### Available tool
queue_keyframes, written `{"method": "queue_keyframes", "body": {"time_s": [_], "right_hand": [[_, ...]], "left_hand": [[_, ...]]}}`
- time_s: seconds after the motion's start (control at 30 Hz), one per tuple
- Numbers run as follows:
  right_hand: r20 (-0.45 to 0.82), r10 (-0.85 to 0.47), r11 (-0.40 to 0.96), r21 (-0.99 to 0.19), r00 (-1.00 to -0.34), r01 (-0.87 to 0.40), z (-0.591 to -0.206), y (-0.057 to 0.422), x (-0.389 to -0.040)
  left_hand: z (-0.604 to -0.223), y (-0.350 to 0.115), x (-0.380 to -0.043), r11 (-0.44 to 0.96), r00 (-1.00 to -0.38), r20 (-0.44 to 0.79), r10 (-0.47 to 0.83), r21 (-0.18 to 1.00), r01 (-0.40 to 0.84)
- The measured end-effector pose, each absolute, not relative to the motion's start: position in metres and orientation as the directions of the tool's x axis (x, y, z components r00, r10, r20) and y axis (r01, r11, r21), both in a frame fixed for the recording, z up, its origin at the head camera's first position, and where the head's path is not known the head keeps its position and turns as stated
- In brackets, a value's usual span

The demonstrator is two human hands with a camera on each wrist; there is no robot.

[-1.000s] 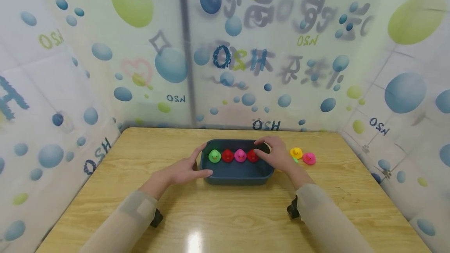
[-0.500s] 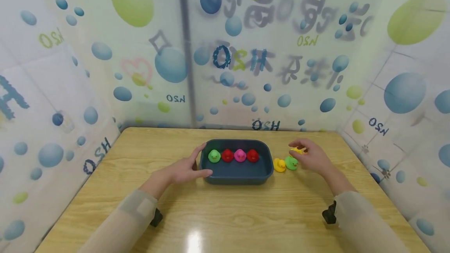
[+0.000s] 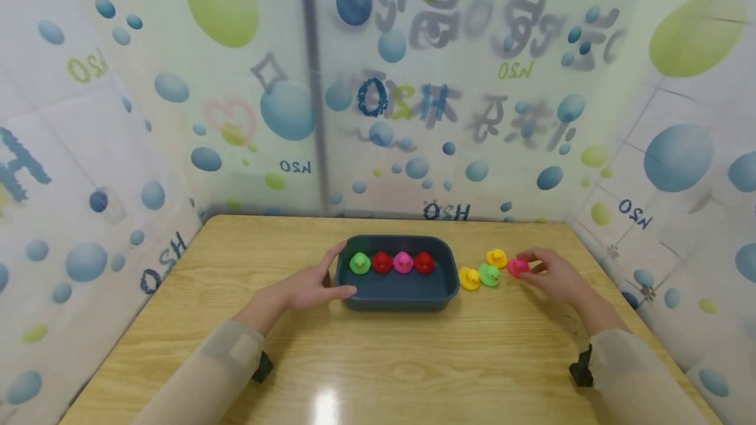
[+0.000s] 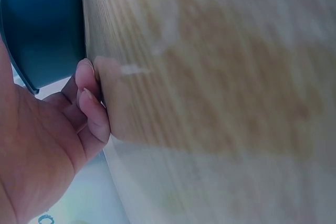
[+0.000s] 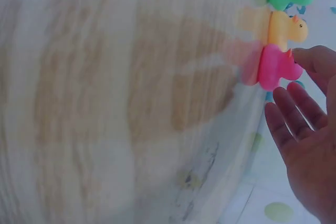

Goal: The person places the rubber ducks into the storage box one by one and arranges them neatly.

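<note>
A dark blue rectangular tray [image 3: 401, 305] stands on the table, with a green duck [image 3: 359, 263], a red duck [image 3: 382, 263], a pink duck [image 3: 403, 262] and another red duck [image 3: 424, 263] lined up inside. My left hand [image 3: 304, 286] holds its left end, forefinger and thumb spread along the rim; the other fingers touch the tabletop in the left wrist view. My right hand [image 3: 558, 275] is at a bright pink duck [image 5: 273, 68] on the table, fingers loosely bent. Its thumb [image 5: 316, 59] meets or nearly meets the duck's head; the forefinger is partly hidden.
Right of the tray, a yellow duck [image 3: 469, 279] and a green duck [image 3: 489, 275] sit close together, with another yellow duck [image 3: 497, 258] behind. The wooden table [image 3: 378, 359] is enclosed by patterned curtains [image 3: 378, 169] at the back and sides.
My right hand has left the tray's right side, passed over the loose ducks and reached the bright pink duck. The second red duck stays in the tray. My left hand has not moved.
</note>
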State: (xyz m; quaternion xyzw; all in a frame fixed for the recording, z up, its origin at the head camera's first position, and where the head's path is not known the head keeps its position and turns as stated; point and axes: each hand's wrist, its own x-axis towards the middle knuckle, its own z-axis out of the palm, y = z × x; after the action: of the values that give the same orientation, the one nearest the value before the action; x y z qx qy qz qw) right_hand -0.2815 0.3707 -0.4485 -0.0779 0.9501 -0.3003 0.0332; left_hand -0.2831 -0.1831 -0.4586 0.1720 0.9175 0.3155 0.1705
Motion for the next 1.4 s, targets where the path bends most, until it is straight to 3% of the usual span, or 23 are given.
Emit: {"method": "queue_keyframes", "body": {"time_s": [1.03, 1.4], "right_hand": [[-0.021, -0.153, 0.84, -0.529, -0.988, -0.119, -0.449, 0.369, -0.263], [0.12, -0.201, 0.793, -0.563, -0.972, -0.233, -0.445, 0.354, -0.25]], "left_hand": [[-0.459, -0.182, -0.282, 0.748, -0.887, -0.206, 0.414, 0.631, 0.203], [-0.459, -0.183, -0.282, 0.741, -0.886, -0.202, 0.418, 0.64, 0.204]]}}
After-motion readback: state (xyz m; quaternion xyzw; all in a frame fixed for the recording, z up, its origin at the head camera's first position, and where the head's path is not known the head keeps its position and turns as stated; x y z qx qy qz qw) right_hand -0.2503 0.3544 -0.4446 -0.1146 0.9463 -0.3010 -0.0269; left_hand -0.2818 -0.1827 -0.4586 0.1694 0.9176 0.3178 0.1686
